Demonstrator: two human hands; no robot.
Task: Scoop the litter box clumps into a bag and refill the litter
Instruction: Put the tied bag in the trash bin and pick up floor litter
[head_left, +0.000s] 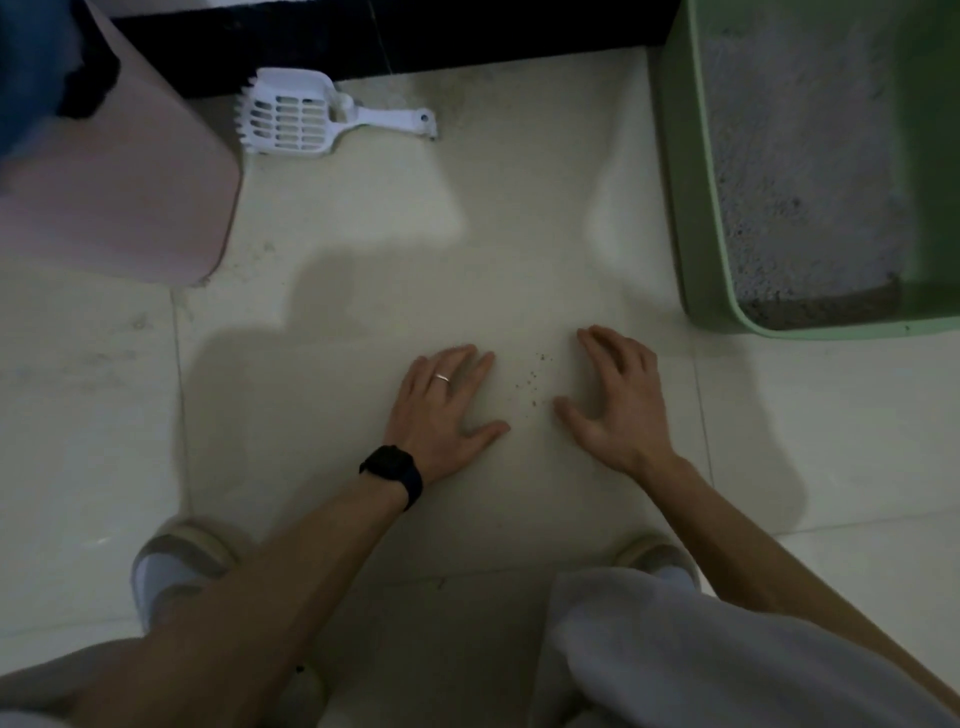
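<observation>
litter grains: thin scatter on the tile at frame centre, between our two hands.
left hand: flat on the floor, fingers straight, holding nothing; just left of the grains.
right hand: fingertips down, fingers loosely bent, empty; just right of them.
step: we judge we are gathering the spill; we should sweep both palms inward, low and slow, so grains pile rather than skid.
floor: pale glossy tile in dim light; grains will likely roll easily.
scoop: white, lying upper left, well apart from us.
bin: pink, upper left corner, beside the scoop.
litter box: green, upper right, grey litter inside.
</observation>
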